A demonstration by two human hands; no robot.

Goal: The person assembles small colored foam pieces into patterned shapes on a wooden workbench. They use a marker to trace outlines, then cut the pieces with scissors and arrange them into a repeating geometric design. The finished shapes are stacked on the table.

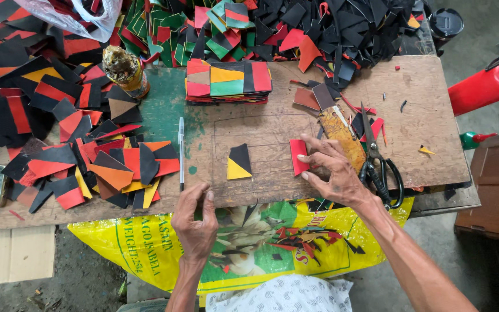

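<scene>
a worn wooden board point(272, 138) serves as bench, set over a yellow sack point(145, 248) on a grey floor. heaps of black, red, orange and green offcuts point(59, 115) crowd its left and far edges, and a neat stack point(228, 81) of cut pieces sits near the middle.

the right hand point(333, 170) lies with fingers spread, tips pressing a small red piece point(298, 156) flat on the board; it closes on nothing. the left hand point(194, 219) rests on the near edge, fingers loosely curled, empty, well apart from the right.

to handle the piece well, i judge the fingertips should pin it evenly and slide it clear of the scissors point(379, 164) and the old knife point(342, 136) just beside the hand.

the red piece is a thin, flat oblong, partly hidden under the fingers. a black and yellow piece point(239, 162) lies alone between the hands, and a white pen point(181, 153) lies left of it.
</scene>
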